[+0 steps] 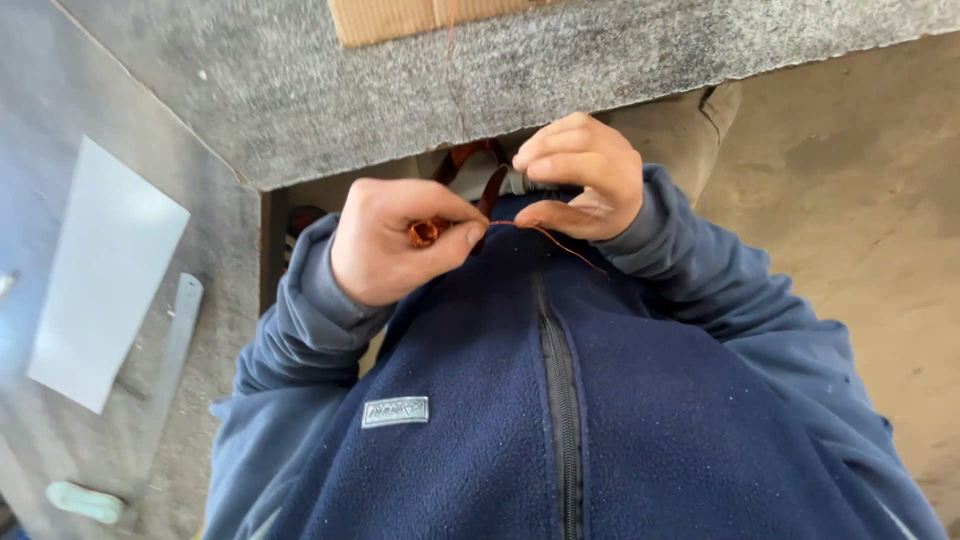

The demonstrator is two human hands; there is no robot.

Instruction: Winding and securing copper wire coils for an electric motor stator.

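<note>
Both hands are drawn in close to the chest, wrists bent inward, above the navy fleece jacket with its dark zipper running down the middle. The left hand sits at about 9 o'clock from the right hand; its fingers are curled tight, thumb pressed to forefinger, pinching a small coil of copper wire, shiny and orange-brown. The right hand's fingers are folded into a loose fist, thumb and forefinger nipped narrow on a thin strand of the same wire, which runs taut between the two hands and trails off toward 4 o'clock over the fleece. A reddish-brown strap hangs between the hands.

At 12 o'clock lies a grey, speckled, felt-like tabletop with a piece of corrugated cardboard at its far edge. At 9 o'clock a flat pale grey sheet rests beside a clear plastic ruler, and a small mint-green object lies at 8 o'clock.
</note>
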